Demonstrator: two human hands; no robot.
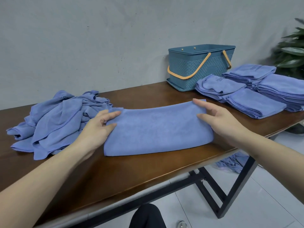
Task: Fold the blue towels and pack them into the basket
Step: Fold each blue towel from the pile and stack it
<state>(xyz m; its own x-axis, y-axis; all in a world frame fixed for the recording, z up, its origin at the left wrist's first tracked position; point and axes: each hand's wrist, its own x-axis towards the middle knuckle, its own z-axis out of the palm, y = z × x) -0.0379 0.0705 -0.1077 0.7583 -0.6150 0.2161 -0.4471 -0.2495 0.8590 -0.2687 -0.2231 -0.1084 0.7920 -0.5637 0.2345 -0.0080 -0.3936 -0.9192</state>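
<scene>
Now my left hand (pixel 100 124) pinches the towel's (pixel 156 130) left end, thumb under and fingers (pixel 113 114) over, while my right hand (pixel 218 119) pinches the right end the same way, so both ends stay square for the next fold. It lies flat on the surface (pixel 131 170), mid-front. Unfolded ones are heaped left (pixel 54 119); folded stacks (pixel 256 89) wait right, beside the basket (pixel 200 66), handy for packing.

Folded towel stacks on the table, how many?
4, all right of the towel in hand, by the basket: front stack, left stack, back stack, far-right stack. Frame edge may hide more.
</scene>
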